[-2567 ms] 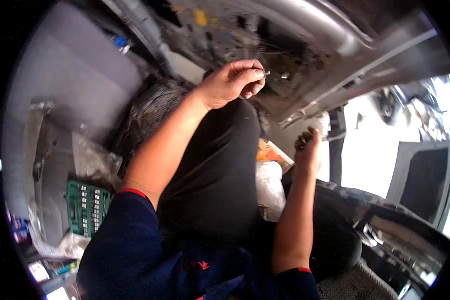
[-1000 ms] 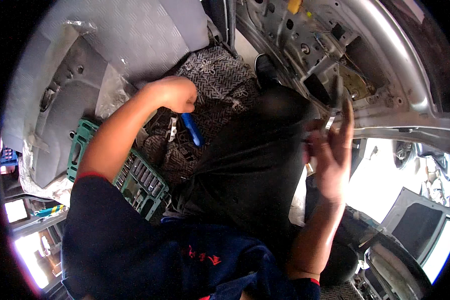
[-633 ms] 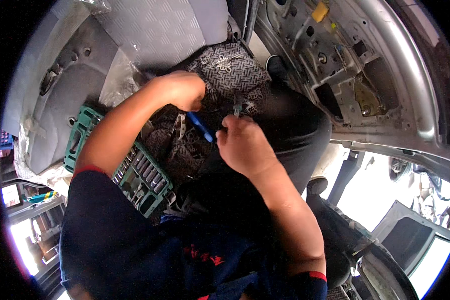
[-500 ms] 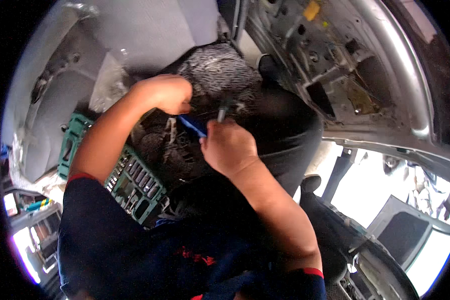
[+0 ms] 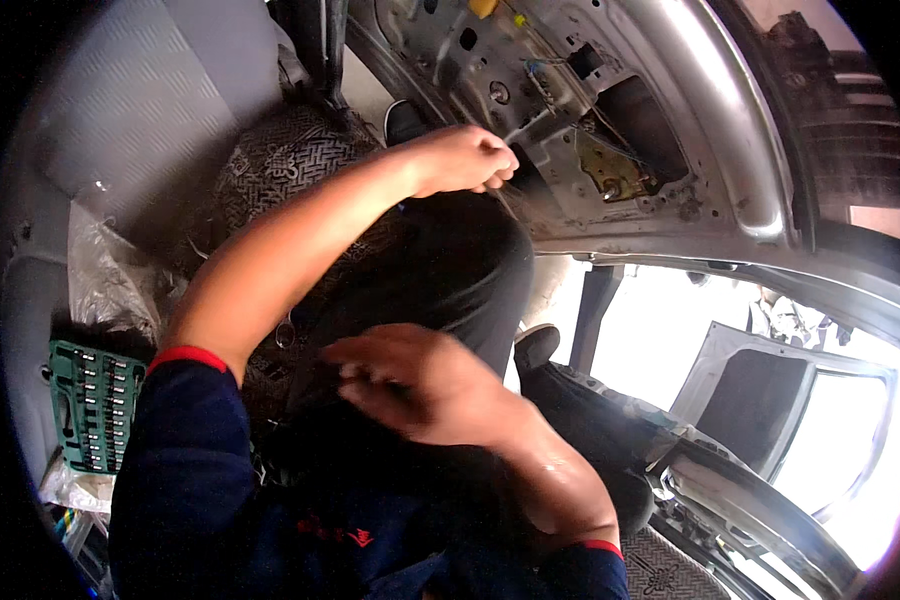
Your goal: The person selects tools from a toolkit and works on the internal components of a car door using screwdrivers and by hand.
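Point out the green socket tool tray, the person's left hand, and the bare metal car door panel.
green socket tool tray (image 5: 95, 405), head view, tray's middle.
left hand (image 5: 460, 160), head view, back of fist.
bare metal car door panel (image 5: 670, 100), head view, inner sheet metal.

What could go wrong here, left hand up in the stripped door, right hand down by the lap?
1. The left hand works by bare sheet-metal cutouts and loose wires in the door shell; a slip could cut skin or snag a wire.
2. Whatever the closed fingers pinch is too small to see; dropped, it may vanish in the patterned floor mat.
3. The socket set is out of easy reach.

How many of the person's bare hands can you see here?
2. The left hand is closed up at the stripped grey metal car door; the right hand is blurred over the dark-trousered lap.
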Action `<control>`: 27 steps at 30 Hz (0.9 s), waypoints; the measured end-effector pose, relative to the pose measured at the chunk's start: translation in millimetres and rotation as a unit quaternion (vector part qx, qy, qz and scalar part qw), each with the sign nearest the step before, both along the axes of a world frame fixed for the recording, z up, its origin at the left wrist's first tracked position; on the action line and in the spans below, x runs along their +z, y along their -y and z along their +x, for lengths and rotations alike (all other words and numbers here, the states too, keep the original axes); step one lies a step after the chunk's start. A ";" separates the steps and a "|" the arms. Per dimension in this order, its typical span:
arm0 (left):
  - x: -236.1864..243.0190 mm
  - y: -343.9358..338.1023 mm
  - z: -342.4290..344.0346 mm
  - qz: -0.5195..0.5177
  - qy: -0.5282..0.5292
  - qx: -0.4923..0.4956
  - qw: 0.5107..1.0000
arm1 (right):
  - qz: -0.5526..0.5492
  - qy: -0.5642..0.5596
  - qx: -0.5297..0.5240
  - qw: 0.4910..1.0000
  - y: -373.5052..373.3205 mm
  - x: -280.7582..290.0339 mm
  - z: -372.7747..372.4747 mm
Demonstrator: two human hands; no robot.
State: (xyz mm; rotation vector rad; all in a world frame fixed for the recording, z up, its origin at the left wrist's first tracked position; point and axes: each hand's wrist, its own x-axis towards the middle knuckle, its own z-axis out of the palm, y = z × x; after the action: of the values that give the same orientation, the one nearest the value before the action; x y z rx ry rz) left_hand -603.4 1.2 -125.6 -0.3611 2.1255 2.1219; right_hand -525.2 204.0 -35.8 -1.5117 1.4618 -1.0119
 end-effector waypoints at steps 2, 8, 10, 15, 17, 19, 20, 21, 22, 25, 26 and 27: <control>-40.3 -9.8 -40.1 0.145 0.075 0.025 0.986 | 0.083 0.079 -0.104 0.988 -26.5 2.6 -27.6; -97.8 -28.4 -97.5 0.315 0.115 0.018 0.942 | 0.206 0.094 -0.393 0.891 -95.9 9.7 -79.6; -109.2 -30.6 -105.4 0.413 0.115 0.012 0.903 | 0.237 0.123 -0.444 0.855 -122.3 2.6 -94.3; -133.5 -33.3 -120.7 0.462 0.037 0.018 0.886 | 0.223 0.112 -0.495 0.832 -138.4 -33.6 -112.0; -146.8 -28.6 -123.6 0.530 0.017 0.020 0.848 | 0.215 0.182 -0.499 0.819 -134.0 -44.3 -110.9; -145.3 -33.9 -124.8 0.535 0.007 0.007 0.845 | 0.225 0.155 -0.478 0.835 -133.2 -50.2 -108.7; -145.1 -34.9 -124.5 0.548 0.005 0.005 0.837 | 0.213 0.148 -0.467 0.845 -132.4 -47.6 -106.4; -143.9 -34.8 -125.5 0.562 0.000 0.005 0.827 | 0.210 0.148 -0.469 0.845 -133.5 -45.1 -108.3; -143.3 -33.1 -126.1 0.582 -0.002 -0.008 0.813 | 0.209 0.144 -0.464 0.849 -134.9 -43.3 -111.0; -145.1 -35.9 -123.9 0.621 -0.030 -0.007 0.783 | 0.212 0.194 -0.514 0.808 -134.7 -38.7 -122.1; -153.7 -33.9 -127.2 0.649 -0.038 -0.028 0.759 | 0.185 0.121 -0.507 0.833 -132.2 -40.6 -129.6; -152.6 -36.7 -131.1 0.651 -0.037 -0.031 0.757 | 0.159 0.047 -0.500 0.850 -132.1 -42.0 -136.9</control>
State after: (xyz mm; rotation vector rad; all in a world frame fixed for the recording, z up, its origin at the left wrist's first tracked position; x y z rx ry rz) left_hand -734.6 37.8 -278.2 -0.0141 0.2367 2.8966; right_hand -662.1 336.1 -77.9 -0.3714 2.2578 -1.2813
